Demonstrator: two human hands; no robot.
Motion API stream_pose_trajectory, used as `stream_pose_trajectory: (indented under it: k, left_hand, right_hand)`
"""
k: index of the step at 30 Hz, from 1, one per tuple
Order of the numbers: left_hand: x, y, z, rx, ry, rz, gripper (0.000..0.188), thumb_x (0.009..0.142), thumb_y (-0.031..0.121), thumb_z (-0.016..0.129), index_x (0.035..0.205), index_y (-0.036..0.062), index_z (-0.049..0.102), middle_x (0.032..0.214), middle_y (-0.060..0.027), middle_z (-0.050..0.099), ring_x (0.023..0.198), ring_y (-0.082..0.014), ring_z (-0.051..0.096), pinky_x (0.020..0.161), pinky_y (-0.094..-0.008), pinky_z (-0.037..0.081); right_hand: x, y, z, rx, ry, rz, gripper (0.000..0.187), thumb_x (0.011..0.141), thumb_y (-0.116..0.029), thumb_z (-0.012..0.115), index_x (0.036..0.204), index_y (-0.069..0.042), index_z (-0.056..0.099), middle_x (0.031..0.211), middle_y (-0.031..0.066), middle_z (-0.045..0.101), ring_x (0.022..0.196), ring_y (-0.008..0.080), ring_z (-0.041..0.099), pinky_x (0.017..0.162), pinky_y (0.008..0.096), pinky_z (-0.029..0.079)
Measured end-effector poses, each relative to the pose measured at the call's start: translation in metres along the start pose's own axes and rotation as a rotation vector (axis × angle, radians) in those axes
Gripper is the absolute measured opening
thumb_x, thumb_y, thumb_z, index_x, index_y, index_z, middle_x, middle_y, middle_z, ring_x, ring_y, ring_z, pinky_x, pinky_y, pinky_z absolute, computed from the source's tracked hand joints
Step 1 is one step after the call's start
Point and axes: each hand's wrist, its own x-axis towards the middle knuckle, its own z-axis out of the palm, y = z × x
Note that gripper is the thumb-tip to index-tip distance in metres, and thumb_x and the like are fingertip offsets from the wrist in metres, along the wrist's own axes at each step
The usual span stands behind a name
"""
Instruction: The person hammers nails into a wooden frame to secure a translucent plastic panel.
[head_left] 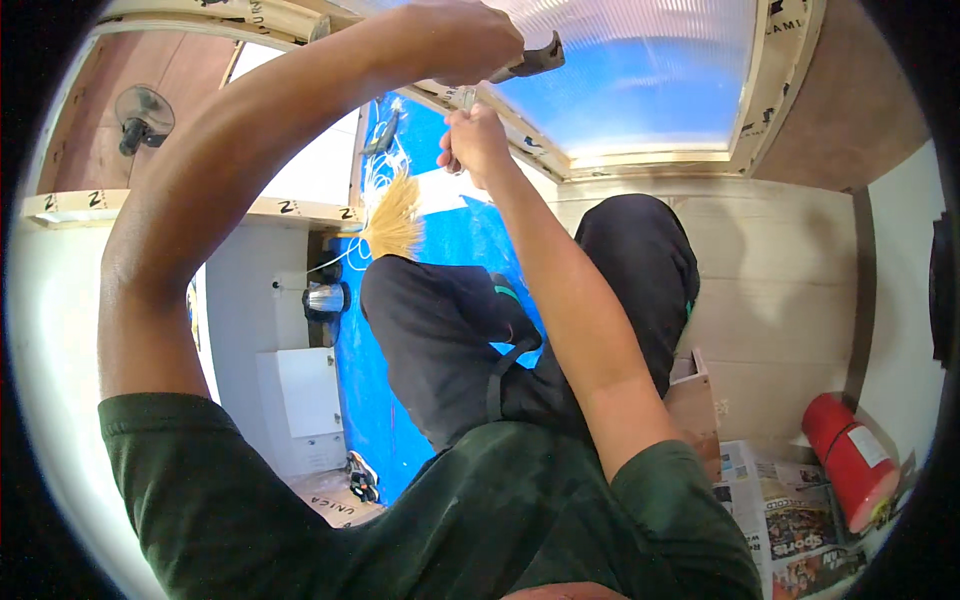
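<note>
High in the head view, my left hand (462,42) is closed around a dark metal tool (535,60). Its curved, claw-like end sticks out past my fist and looks like a hammer's; the rest is hidden by the hand. Just below, my right hand (476,145) has its fingers curled in, against the near edge of a wooden frame (650,163). A small, slim, pale piece (468,97) shows above its fingers, too little of it to name. The frame borders a translucent ribbed panel (640,80) that looks blue.
Below the frame a straw broom (395,218) and white cord lie over a blue sheet (385,370). A fan (143,120) is at the far left. To the right are a red fire extinguisher (850,460), newspapers (790,520) and a wooden box (692,405).
</note>
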Motion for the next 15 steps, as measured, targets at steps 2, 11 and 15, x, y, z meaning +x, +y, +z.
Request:
stream_pose_trajectory:
  k: [2, 11, 15]
  left_hand:
    - [0.000, 0.000, 0.009, 0.043, 0.031, -0.024, 0.030, 0.086, 0.011, 0.073, 0.115, 0.0088, 0.068, 0.098, -0.0166, 0.074, 0.094, -0.0321, 0.073, 0.077, -0.0419, 0.059]
    - [0.002, -0.004, 0.026, 0.073, 0.152, 0.009, 0.031, 0.085, 0.007, 0.077, 0.115, 0.0100, 0.069, 0.100, -0.0128, 0.076, 0.095, -0.0317, 0.075, 0.077, -0.0424, 0.062]
    - [-0.003, -0.004, 0.027, 0.102, 0.130, -0.014, 0.032, 0.086, 0.009, 0.077, 0.116, 0.0101, 0.068, 0.098, -0.0140, 0.076, 0.093, -0.0324, 0.075, 0.077, -0.0428, 0.062]
  right_hand:
    - [-0.001, 0.002, 0.002, -0.005, -0.004, -0.010, 0.020, 0.099, -0.014, 0.049, 0.107, 0.004, 0.052, 0.073, 0.0142, 0.059, 0.048, 0.0233, 0.061, 0.037, 0.0379, 0.043]
    - [0.001, 0.004, 0.002, -0.030, 0.003, -0.034, 0.020, 0.099, -0.014, 0.050, 0.106, 0.004, 0.053, 0.072, 0.0142, 0.060, 0.048, 0.0233, 0.061, 0.037, 0.0376, 0.043]
    - [-0.003, 0.003, 0.008, -0.011, 0.004, -0.015, 0.020, 0.099, -0.013, 0.049, 0.106, 0.005, 0.054, 0.071, 0.0141, 0.060, 0.048, 0.0233, 0.061, 0.037, 0.0373, 0.043]
